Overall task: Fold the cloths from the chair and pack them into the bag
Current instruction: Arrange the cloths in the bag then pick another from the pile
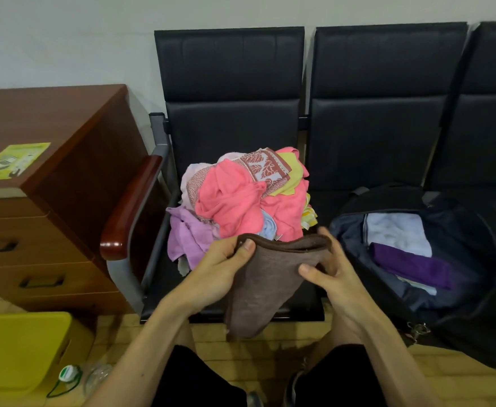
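- In front of the black chair (229, 92), both hands held a brown cloth (266, 289) above the front edge of the seat.
- The left hand (221, 267) pinched the cloth's upper left corner, thumb on top of the hem and fingers tucked behind.
- The right hand (336, 277) gripped the upper right side, thumb pressed on the front face and fingers curled round the back.
- The brown cloth was doubled over along its top edge, and the rest hung down in a narrowing fold past the seat, towards the person's knees.
- A loose pile of cloths (241, 198) lay on the seat just behind the hands: pink, lilac, yellow, pale blue and a red-and-white patterned one, all unfolded.
- On the next seat to the right stood the dark bag (347, 242), unzipped and lying open.
- Inside it lay a folded white cloth (396, 230), with a folded purple cloth (414, 265) beside it on the nearer side.
- To the left was a wooden surface (64, 118) with drawers, carrying a green leaflet (14, 161).
- On the floor at lower left sat a yellow box (20, 348), with a green-capped bottle (67, 374) lying near it.
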The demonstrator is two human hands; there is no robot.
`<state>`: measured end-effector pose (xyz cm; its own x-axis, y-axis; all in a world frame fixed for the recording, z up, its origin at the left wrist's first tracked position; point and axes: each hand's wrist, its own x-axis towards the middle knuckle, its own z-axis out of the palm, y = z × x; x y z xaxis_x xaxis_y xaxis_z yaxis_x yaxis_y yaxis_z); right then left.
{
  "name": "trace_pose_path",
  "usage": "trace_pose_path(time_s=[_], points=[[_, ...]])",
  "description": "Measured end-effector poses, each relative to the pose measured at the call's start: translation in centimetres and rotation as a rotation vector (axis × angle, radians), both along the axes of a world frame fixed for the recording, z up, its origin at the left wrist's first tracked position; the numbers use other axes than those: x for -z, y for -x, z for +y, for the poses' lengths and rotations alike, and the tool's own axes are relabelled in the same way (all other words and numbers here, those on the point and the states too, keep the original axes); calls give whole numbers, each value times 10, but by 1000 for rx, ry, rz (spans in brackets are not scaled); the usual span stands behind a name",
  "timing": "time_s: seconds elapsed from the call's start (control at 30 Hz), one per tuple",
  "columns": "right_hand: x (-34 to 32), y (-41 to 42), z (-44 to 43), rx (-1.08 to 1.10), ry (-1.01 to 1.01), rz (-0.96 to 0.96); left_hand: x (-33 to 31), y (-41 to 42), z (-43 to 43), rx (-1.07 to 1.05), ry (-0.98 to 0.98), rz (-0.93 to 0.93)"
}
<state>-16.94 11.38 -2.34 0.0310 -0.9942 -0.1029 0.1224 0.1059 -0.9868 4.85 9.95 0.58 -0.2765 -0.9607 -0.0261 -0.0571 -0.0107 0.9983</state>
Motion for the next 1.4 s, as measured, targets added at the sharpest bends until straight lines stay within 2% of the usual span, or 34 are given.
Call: trace_pose_path(time_s=[0.03,0.1,0.17,0.23,0.37,0.47,0.53,0.6,0.67,0.7,0.73,0.8,0.87,0.93,1.0,1.07,1.17,1.4], points=[[-3,1,-1,-61,20,-7,-1,-4,-2,27,-3,-6],[-13,-2,-4,-17,103,-38,0,-9,-6,19,21,-11],[-18,-5,-8,73,161,-70,5,-11,-9,-77,72,-1],[-19,-13,-8,60,185,-68,11,-9,-8,-204,141,-8],[4,-25,3,-118,43,-200,19,-12,-15,-391,180,-42],[28,-35,23,-290,-119,-74,21,-19,-23,-467,105,-26],[36,-40,31,-314,-192,-71,22,-21,-26,-465,7,-8],[35,-43,32,-274,-212,-170,23,-23,-27,-470,-215,102],[28,-43,28,-222,-208,-255,27,-26,-23,-411,-499,386],[24,-42,26,-206,-201,-278,30,-26,-18,-354,-576,541],[20,-41,25,-194,-193,-298,33,-26,-13,-298,-598,654],[14,-41,21,-148,-181,-323,44,-25,0,-146,-613,752],[12,-41,18,-98,-184,-349,52,-23,11,-12,-651,703],[10,-41,15,-61,-203,-366,56,-18,17,32,-628,534],[13,-38,11,-36,-243,-354,57,-16,18,-8,-576,371],[19,-32,7,-34,-300,-293,56,-17,17,-58,-533,284],[32,-25,5,-25,-396,-213,58,-16,14,-105,-529,212],[56,-12,6,-90,-585,-73,81,-19,8,-135,-714,164]])
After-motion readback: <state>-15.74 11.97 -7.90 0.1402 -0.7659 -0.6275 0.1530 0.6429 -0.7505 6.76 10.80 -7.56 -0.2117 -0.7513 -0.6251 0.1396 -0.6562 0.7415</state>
